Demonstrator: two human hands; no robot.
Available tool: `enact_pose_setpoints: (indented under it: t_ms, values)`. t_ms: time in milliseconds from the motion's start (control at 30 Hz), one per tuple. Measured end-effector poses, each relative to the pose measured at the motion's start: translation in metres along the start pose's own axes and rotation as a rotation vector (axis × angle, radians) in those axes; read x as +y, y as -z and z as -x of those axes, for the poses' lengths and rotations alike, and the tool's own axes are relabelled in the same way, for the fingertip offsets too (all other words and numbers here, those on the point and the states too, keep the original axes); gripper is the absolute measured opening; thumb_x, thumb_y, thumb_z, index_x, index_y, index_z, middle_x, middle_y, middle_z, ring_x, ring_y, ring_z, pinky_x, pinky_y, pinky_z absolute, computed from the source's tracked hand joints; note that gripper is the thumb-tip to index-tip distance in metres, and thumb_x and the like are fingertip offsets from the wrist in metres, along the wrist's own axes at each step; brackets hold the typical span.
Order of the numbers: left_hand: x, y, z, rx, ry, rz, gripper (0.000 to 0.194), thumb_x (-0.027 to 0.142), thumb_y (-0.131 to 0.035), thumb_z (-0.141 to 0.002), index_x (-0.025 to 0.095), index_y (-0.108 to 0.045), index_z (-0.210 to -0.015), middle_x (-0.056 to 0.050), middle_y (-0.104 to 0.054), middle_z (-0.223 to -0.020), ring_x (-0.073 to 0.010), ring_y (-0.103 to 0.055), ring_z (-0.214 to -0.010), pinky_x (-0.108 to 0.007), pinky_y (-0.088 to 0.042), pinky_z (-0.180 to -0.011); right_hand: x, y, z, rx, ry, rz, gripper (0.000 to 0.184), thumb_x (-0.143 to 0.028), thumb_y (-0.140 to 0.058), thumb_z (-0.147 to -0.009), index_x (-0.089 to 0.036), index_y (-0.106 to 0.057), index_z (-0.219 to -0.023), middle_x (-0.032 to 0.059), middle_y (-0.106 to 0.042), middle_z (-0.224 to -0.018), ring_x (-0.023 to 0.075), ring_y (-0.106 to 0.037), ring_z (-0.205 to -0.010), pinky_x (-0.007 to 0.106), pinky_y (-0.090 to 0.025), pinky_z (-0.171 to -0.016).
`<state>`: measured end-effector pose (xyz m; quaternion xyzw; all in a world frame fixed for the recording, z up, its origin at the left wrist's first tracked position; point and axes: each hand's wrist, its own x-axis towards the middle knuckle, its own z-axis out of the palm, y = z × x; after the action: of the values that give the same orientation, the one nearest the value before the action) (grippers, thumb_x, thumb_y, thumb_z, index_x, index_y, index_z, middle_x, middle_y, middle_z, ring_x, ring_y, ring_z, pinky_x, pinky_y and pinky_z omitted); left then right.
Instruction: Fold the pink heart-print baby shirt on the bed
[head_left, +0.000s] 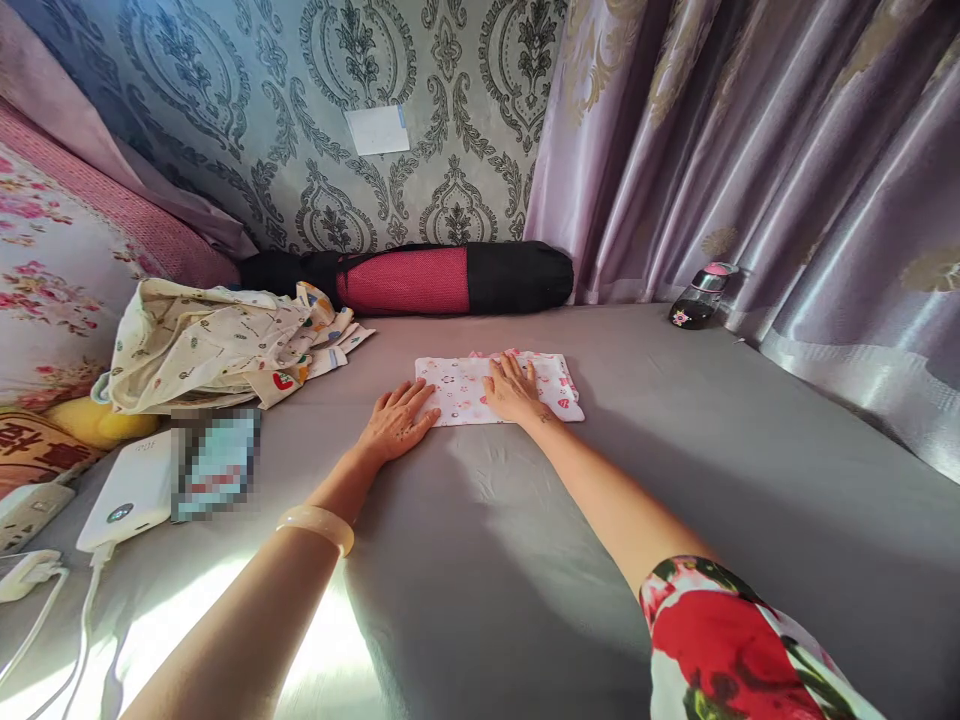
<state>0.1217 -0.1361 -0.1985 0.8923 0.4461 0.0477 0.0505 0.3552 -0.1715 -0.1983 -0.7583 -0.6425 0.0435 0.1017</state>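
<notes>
A folded white cloth point(457, 390) with a small pink and red print lies flat on the grey sheet point(480, 580) in front of me. My right hand point(513, 388) rests on its middle, palm down with the fingers stretched out. At the cloth's left edge is my left hand point(397, 420), also flat, its fingertips touching the edge and the rest of it on the sheet. Neither hand grips anything. A pale bangle point(315, 525) circles my left forearm.
A cream printed cloth point(202, 345) lies crumpled at left, near a white power bank point(131, 490) with a cable and a power strip point(34, 512). A black and red rolled bag point(405, 280) lies along the wall. A bottle point(701, 297) stands by the curtain point(645, 150).
</notes>
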Motion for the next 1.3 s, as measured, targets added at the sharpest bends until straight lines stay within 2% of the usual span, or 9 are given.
enact_pose_setpoints:
  t_ms: [133, 433, 567, 700, 833, 933, 1300]
  values:
    - [0.001, 0.001, 0.000, -0.002, -0.003, 0.008, 0.062, 0.055, -0.026, -0.098, 0.026, -0.035, -0.153, -0.004, -0.029, -0.161, -0.0269, -0.024, -0.149, -0.048, -0.021, -0.119, 0.008, -0.002, 0.003, 0.010, -0.016, 0.023, 0.057, -0.038, -0.020, -0.102, -0.015, -0.034, -0.152, 0.0112, -0.022, -0.163, 0.0249, -0.016, -0.151, 0.054, -0.010, -0.120]
    - [-0.001, 0.000, 0.001, 0.009, -0.007, 0.008, 0.063, 0.056, -0.026, -0.098, 0.026, -0.035, -0.152, -0.004, -0.030, -0.161, -0.0267, -0.025, -0.149, -0.048, -0.022, -0.120, 0.006, -0.005, 0.002, 0.024, -0.018, 0.033, 0.058, -0.038, -0.018, -0.101, -0.015, -0.034, -0.152, 0.0110, -0.024, -0.163, 0.0242, -0.017, -0.150, 0.053, -0.010, -0.120]
    - [-0.002, 0.000, 0.001, 0.008, -0.009, 0.023, 0.063, 0.055, -0.025, -0.098, 0.025, -0.035, -0.152, -0.005, -0.030, -0.161, -0.0272, -0.025, -0.149, -0.049, -0.022, -0.119, 0.009, -0.002, 0.001, -0.006, 0.000, 0.011, 0.058, -0.038, -0.019, -0.102, -0.014, -0.033, -0.153, 0.0118, -0.022, -0.163, 0.0251, -0.016, -0.150, 0.053, -0.009, -0.120]
    - [-0.001, 0.002, 0.002, 0.004, -0.017, 0.027, 0.063, 0.056, -0.025, -0.098, 0.025, -0.035, -0.152, -0.005, -0.029, -0.161, -0.0276, -0.025, -0.149, -0.049, -0.022, -0.119, 0.021, 0.006, 0.003, -0.061, 0.045, 0.008, 0.058, -0.040, -0.022, -0.102, -0.013, -0.034, -0.152, 0.0127, -0.023, -0.163, 0.0252, -0.018, -0.150, 0.049, -0.013, -0.120]
    - [0.001, 0.004, 0.002, -0.009, -0.009, 0.018, 0.063, 0.055, -0.025, -0.098, 0.024, -0.035, -0.153, -0.005, -0.029, -0.161, -0.0273, -0.025, -0.149, -0.049, -0.022, -0.119, 0.038, 0.011, 0.011, -0.010, 0.006, 0.070, 0.058, -0.038, -0.023, -0.102, -0.009, -0.035, -0.151, 0.0146, -0.024, -0.162, 0.0256, -0.016, -0.150, 0.048, -0.008, -0.121]
    - [0.000, 0.003, 0.001, -0.009, -0.007, 0.017, 0.063, 0.056, -0.025, -0.098, 0.025, -0.034, -0.153, -0.005, -0.029, -0.161, -0.0269, -0.025, -0.149, -0.048, -0.022, -0.119, 0.044, 0.010, 0.015, 0.016, -0.010, 0.078, 0.058, -0.036, -0.022, -0.102, -0.008, -0.034, -0.151, 0.0139, -0.026, -0.162, 0.0239, -0.017, -0.150, 0.046, -0.009, -0.121]
    - [-0.003, -0.003, 0.001, 0.014, -0.004, 0.016, 0.063, 0.057, -0.026, -0.098, 0.027, -0.035, -0.152, -0.003, -0.030, -0.161, -0.0275, -0.023, -0.150, -0.049, -0.023, -0.119, 0.046, 0.007, 0.014, 0.045, -0.004, 0.060, 0.056, -0.036, -0.022, -0.102, -0.010, -0.037, -0.150, 0.0128, -0.029, -0.161, 0.0237, -0.018, -0.150, 0.047, -0.012, -0.121]
